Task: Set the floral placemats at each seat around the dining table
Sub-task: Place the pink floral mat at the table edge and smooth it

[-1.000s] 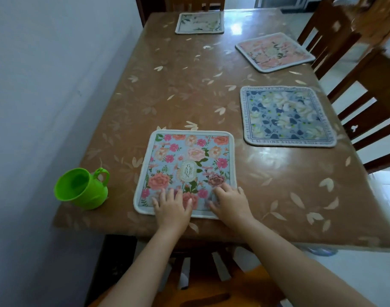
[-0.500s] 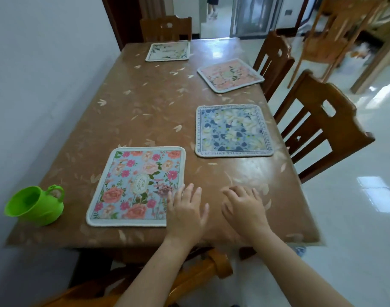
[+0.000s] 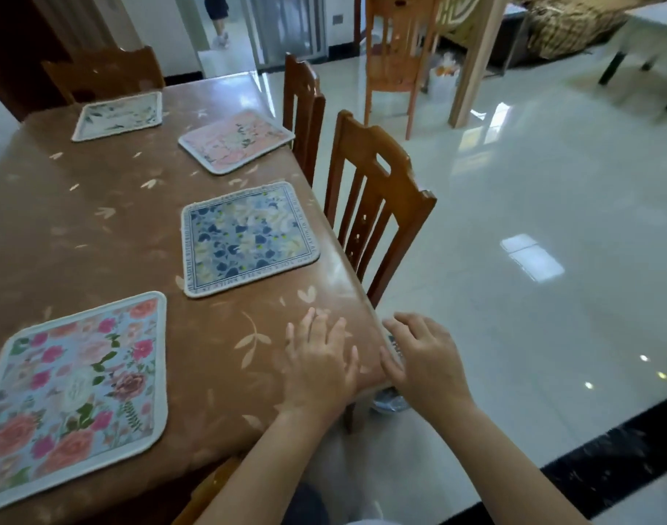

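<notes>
Several floral placemats lie flat on the brown dining table (image 3: pixel 97 236). A light blue mat with pink roses (image 3: pixel 74 388) sits at the near left. A dark blue flowered mat (image 3: pixel 248 238) lies by the right edge, a pink mat (image 3: pixel 235 140) beyond it, and a pale green-white mat (image 3: pixel 117 115) at the far end. My left hand (image 3: pixel 320 363) hovers over the table's bare near right corner, fingers spread, holding nothing. My right hand (image 3: pixel 424 363) is just past the table's right edge, fingers apart and empty.
Two wooden chairs (image 3: pixel 373 206) stand tucked along the table's right side, another chair (image 3: pixel 104 72) at the far end. A lighter wooden chair (image 3: pixel 396 51) stands farther off on the glossy tiled floor (image 3: pixel 532 206). A person's legs (image 3: pixel 216 17) show in the far doorway.
Both hands have left the rose placemat and moved right to the table's near right corner. The view has swung right; the green cup is out of sight.
</notes>
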Available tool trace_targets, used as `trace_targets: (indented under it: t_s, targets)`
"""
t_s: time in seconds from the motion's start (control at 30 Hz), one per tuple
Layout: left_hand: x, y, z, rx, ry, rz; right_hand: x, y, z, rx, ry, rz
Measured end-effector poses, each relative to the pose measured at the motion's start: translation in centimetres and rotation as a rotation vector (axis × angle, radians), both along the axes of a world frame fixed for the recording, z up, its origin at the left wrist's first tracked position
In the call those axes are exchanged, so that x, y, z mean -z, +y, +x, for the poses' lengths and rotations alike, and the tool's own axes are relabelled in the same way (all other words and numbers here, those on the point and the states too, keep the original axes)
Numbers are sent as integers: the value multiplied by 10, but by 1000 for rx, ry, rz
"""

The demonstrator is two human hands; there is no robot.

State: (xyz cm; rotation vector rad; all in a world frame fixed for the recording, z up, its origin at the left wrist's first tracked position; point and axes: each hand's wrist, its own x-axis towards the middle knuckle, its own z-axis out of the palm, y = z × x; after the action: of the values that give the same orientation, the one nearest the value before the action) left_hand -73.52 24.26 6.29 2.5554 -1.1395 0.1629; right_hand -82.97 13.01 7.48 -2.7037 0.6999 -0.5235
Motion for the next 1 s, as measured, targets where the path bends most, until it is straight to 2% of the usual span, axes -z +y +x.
trace_targets:
  t_s: [0.2, 0.5, 0.67, 1.0]
  targets:
    - [-5, -60, -30, 242, -43, -15, -4, -41, -48, 181, -25, 10]
    - [-8, -160, -65, 493, 30, -70, -3, -108, -110, 436, -21, -23]
    - [-2, -234, -57, 506, 125, -100, -2, -177, -108, 469, 16, -66]
    - [-13, -395, 8, 384, 158, -176, -24, -353, -33, 301, 59, -113]
